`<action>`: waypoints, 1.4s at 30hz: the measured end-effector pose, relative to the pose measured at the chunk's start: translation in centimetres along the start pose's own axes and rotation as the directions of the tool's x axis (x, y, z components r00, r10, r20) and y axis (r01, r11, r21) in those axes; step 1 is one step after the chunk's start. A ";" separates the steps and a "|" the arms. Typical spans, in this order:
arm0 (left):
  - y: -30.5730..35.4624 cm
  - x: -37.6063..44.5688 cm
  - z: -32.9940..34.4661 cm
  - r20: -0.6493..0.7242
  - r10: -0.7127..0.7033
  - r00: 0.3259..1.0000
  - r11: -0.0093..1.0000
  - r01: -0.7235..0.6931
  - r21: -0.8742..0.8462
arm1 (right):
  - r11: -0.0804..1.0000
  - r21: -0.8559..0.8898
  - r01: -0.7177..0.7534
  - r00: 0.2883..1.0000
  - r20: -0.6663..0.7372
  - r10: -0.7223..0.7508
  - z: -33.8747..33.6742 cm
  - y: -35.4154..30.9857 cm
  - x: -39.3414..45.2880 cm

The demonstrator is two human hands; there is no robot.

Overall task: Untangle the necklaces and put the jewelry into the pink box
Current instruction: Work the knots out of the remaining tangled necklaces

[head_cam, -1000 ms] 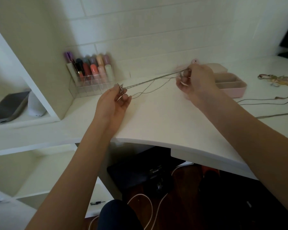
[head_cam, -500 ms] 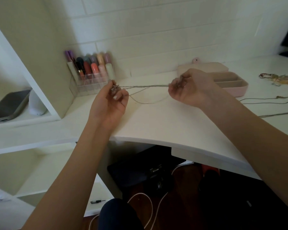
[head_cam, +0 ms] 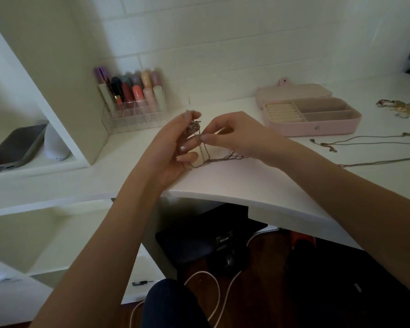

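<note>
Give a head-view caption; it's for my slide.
Both hands, left and right, pinch a thin silver chain necklace beside the open pink jewelry box.

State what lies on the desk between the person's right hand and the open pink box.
Nothing: in the head view, bare white desk separates right hand from pink box.

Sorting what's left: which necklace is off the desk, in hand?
The thin silver chain necklace pinched by both left hand and right hand; the other chains lie on the white desk.
</note>
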State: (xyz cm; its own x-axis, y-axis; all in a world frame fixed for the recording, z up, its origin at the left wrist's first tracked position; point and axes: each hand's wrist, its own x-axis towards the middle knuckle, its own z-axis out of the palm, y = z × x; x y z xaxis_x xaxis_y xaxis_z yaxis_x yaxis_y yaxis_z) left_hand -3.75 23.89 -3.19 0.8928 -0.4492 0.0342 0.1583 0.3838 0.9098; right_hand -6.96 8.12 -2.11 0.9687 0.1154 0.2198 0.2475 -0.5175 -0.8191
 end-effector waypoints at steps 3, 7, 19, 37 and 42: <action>-0.1 0.1 0.0 -0.004 -0.006 1.000 1.000 0.006 -0.006 | 0.997 0.060 -0.040 0.998 -0.037 0.043 0.0 0.2 0.5; -0.2 0.2 0.0 -0.003 -0.021 1.000 0.997 0.022 0.073 | 0.781 0.602 -0.165 0.986 0.096 0.134 -0.7 -0.3 0.8; 1.3 1.5 -1.1 -0.141 0.130 0.981 0.923 -0.172 -0.346 | 0.969 -0.231 -0.084 0.991 0.084 0.106 -3.8 1.6 0.7; 0.3 1.4 -1.7 -0.259 0.267 0.928 0.933 -0.182 0.310 | 0.977 0.211 0.026 0.926 -0.372 0.056 -5.5 1.9 1.5; 0.2 1.5 -1.4 -0.297 0.352 0.887 0.897 -0.229 0.378 | 0.958 0.288 -0.003 0.945 -0.312 0.097 -5.3 1.6 1.5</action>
State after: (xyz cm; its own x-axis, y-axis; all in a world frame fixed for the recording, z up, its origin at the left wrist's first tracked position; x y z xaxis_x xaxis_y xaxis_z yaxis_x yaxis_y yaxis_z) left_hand -1.84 24.45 -3.53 0.9734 -0.0237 0.2278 -0.2223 0.1423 0.9645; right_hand -5.22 2.92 -0.29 0.9335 -0.2057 0.2937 0.2396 -0.2514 -0.9378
